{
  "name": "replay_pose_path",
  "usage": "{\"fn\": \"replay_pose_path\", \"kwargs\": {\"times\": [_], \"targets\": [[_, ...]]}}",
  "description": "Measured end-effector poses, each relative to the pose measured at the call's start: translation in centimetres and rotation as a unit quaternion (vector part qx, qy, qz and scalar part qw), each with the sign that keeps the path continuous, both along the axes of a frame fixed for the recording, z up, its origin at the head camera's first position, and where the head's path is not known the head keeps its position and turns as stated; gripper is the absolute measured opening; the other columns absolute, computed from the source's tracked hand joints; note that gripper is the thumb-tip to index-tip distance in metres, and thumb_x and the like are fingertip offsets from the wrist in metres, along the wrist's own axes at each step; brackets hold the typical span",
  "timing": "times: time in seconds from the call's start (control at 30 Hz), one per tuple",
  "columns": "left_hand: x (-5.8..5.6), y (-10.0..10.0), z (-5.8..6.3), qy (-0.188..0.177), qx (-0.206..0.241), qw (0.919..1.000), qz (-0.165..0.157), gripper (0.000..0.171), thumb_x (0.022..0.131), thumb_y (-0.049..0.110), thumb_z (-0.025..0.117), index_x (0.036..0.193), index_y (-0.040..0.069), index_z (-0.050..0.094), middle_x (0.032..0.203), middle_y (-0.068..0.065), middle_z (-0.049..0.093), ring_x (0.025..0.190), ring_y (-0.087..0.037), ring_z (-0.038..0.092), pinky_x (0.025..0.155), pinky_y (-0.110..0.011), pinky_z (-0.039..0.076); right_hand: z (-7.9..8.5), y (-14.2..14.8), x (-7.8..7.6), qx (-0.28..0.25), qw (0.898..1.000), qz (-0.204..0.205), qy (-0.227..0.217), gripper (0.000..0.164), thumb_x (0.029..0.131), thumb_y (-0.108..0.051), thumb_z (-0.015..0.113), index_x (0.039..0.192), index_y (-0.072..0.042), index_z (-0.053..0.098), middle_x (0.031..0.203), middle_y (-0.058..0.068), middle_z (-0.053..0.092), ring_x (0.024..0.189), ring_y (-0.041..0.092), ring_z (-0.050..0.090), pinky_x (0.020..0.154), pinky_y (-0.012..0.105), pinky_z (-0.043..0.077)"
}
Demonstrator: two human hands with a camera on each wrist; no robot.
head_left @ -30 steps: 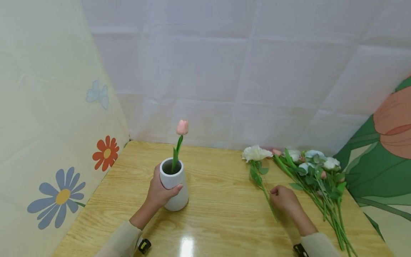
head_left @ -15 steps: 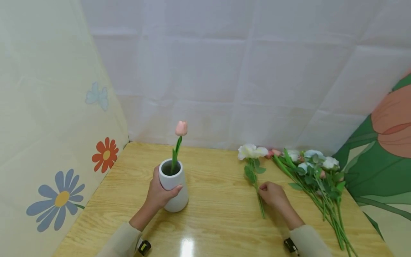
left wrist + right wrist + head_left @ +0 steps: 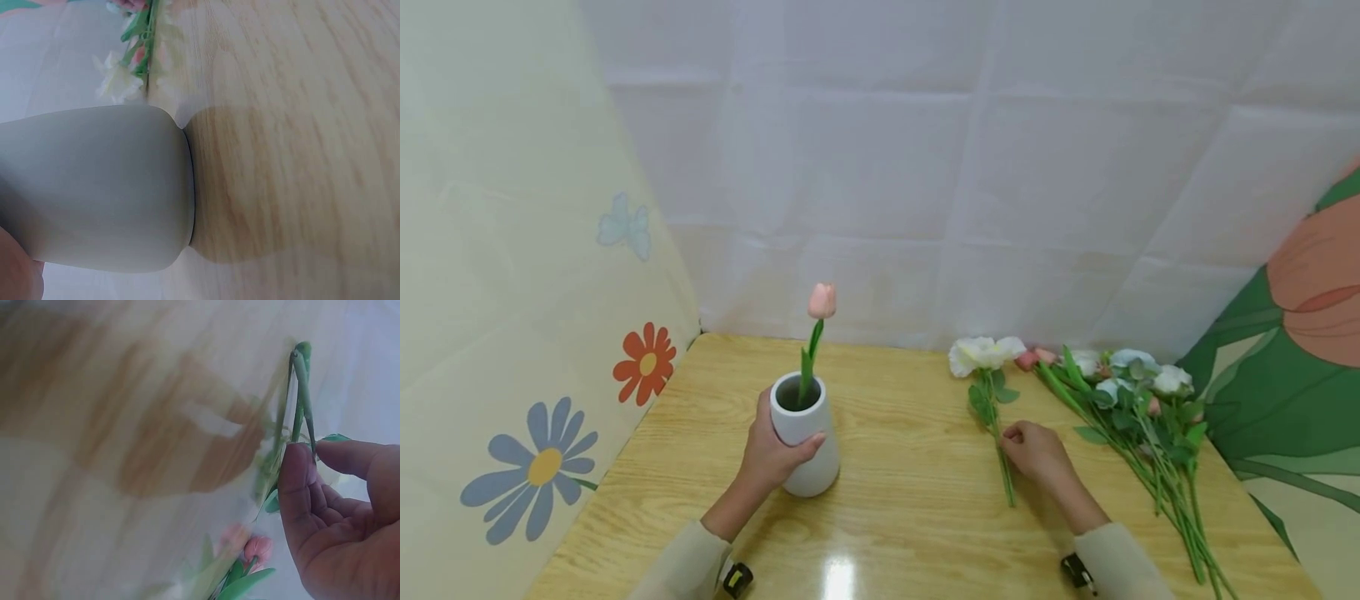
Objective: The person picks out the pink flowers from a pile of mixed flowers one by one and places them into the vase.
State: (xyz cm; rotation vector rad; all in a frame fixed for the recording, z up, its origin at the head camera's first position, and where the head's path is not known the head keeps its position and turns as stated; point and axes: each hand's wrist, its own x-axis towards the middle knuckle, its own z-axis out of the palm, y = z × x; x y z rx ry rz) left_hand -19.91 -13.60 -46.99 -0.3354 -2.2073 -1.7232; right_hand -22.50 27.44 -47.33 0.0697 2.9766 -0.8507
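Note:
My left hand (image 3: pixel 772 448) grips the white vase (image 3: pixel 815 473) round its side, thumb across the front. The vase stands upright on the wooden table, and its lower body (image 3: pixel 112 187) fills much of the left wrist view. A single pink tulip (image 3: pixel 822 301) with green leaves stands in its mouth. At the right, my right hand (image 3: pixel 1042 454) pinches the green stem of a white flower (image 3: pixel 985 355) between thumb and forefinger. That stem (image 3: pixel 302 394) shows close up in the right wrist view. The bloom points towards the back of the table.
A pile of flowers (image 3: pixel 1138 433), with white, pale blue and pink blooms, lies right of my right hand. Behind the table (image 3: pixel 910 492) hangs a white cloth (image 3: pixel 865 167). Printed cloths with flowers (image 3: pixel 546 467) flank both sides.
My right hand has moved left and taken the white flower's stem between its fingers, shifting the flower slightly left. The left hand and vase have stayed in place.

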Motion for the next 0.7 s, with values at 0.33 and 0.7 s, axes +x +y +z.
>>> {"fn": "replay_pose_path", "kwargs": {"times": [0.33, 0.7], "targets": [[0.0, 0.0, 0.0, -0.003, 0.001, 1.0000, -0.002, 0.089, 0.076, 0.010, 0.085, 0.147, 0.004, 0.032, 0.131, -0.015, 0.057, 0.110, -0.030, 0.060, 0.091, -0.052, 0.051, 0.9, 0.8, 0.4, 0.008, 1.000, -0.007, -0.010, 0.030, 0.096, -0.022, 0.058, 0.106, 0.004, 0.068, 0.090, 0.013, 0.068, 0.078, 0.024, 0.060, 0.066, 0.037, 0.048], [0.0, 0.0, 0.1, 0.000, -0.004, 1.0000, 0.002, 0.088, 0.076, 0.010, 0.086, 0.146, 0.003, 0.033, 0.129, -0.015, 0.059, 0.107, -0.027, 0.061, 0.089, -0.047, 0.052, 1.6, 2.9, 1.0, 0.040, 0.999, -0.014, -0.018, 0.040, 0.100, -0.022, 0.053, 0.124, 0.010, 0.059, 0.115, 0.028, 0.065, 0.095, 0.037, 0.064, 0.079, 0.051, 0.051]]}}
